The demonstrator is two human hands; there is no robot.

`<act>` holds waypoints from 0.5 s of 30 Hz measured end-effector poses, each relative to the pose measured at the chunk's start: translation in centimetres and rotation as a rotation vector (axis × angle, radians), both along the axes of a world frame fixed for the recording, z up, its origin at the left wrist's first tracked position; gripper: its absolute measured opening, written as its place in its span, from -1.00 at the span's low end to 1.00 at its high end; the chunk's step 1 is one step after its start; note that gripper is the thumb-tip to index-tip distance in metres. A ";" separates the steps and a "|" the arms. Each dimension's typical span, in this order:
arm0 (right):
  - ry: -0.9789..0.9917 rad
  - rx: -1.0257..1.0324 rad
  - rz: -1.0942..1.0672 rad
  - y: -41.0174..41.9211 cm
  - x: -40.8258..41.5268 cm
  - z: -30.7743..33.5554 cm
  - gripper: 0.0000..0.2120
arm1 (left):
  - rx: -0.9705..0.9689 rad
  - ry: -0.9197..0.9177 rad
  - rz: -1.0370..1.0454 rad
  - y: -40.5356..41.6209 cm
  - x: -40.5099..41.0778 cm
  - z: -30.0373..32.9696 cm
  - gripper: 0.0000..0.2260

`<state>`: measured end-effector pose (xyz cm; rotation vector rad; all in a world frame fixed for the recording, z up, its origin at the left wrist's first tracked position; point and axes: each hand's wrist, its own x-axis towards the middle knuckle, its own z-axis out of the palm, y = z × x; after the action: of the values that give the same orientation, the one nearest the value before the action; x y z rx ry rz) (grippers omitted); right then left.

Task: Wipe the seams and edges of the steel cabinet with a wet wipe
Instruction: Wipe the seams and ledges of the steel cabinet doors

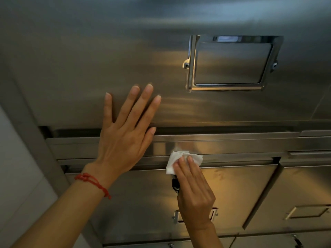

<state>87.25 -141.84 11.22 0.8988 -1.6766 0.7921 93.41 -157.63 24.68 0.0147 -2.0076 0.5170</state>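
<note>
- Steel cabinet (pixel 71 59): brushed metal front, seen from close and above; large upper door panel over a row of lower drawer fronts, with a horizontal ledge and dark seam between the two levels
- Left hand (pixel 123 138): flat on the lower part of the upper panel, fingers straight and spread, thumb lying along the seam; holds nothing
- Red cord bracelet (pixel 93 183): on the left wrist, knotted, loose end hanging toward the forearm
- Right hand (pixel 195 192): lower and to the right of the left one, fingers extended and together, fingertips pressing on the wipe; whether the thumb curls under it cannot be told
- Wet wipe (pixel 176 159): white, crumpled, pinned under the right fingertips against the horizontal edge strip above the lower drawer front, just below the ledge
- Label holder (pixel 232 63): polished rectangular frame on the upper panel, up and right of the left hand, a screw at each side
- Lower drawer front (pixel 241 190): below the wipe, warm reflection on it; small dark object, a key or lock, partly hidden beside the right hand
- Small label frame (pixel 176 216): on that drawer, mostly covered by the right wrist
- Neighbouring drawer (pixel 304 194): at right, carrying its own frame
- Pale wall (pixel 16 167): at far left, beside the cabinet edge
</note>
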 end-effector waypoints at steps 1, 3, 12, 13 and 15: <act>0.002 0.000 0.003 -0.2 0.1 0.0 -0.72 | 0.012 0.007 0.004 -0.3 0.2 0.0 -0.50; 0.002 0.003 0.007 -0.6 0.3 -0.2 -0.63 | 0.052 0.028 0.011 -0.7 0.6 0.2 -0.50; 0.018 0.065 0.026 -3.2 1.9 -0.3 -0.70 | 0.134 0.076 0.030 -2.4 2.3 0.9 -0.53; 0.029 0.070 0.033 -3.5 2.1 -0.2 -0.74 | 0.136 0.073 0.033 -2.5 2.3 0.9 -0.53; 0.049 0.078 0.052 -4.2 2.5 0.0 -0.78 | 0.128 0.059 0.046 -2.7 2.4 0.9 -0.53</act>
<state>89.76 -146.04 11.27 1.0124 -1.6562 0.7379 95.86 -160.35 25.58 0.1534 -1.9835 0.4117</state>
